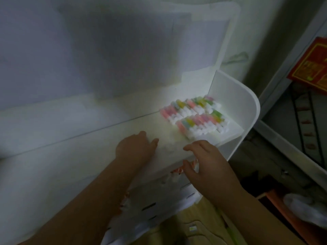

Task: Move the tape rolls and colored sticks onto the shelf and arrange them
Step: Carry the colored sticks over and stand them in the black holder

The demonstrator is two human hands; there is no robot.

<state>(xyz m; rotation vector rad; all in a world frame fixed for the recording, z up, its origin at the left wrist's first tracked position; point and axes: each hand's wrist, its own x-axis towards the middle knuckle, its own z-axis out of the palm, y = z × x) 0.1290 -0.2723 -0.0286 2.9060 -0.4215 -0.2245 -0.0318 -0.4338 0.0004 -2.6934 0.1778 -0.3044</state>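
Neither hand holds anything: the left hand (137, 146) lies flat on the shelf (99, 138) with its fingers straight and together, and the right hand (203, 160) hovers at the shelf's front edge, fingers spread and loosely bent, thumb below the lip. Between the two hands the shelf surface shows a pale, blurred patch; whether something small and white lies there cannot be told. Beyond the right hand's fingertips, toward the curved end wall (247, 106), the colored sticks (194, 115) sit packed in two tight rows, pink, yellow and green ends with white bodies, pushed into the corner, probably so the wall keeps them from rolling or sliding off. Both hands seem posed to square things up or to free themselves for the next load. No tape rolls can be made out on the shelf. Just under the right hand's thumb, below the shelf edge, something red and white (178, 171) shows, too blurred to name.
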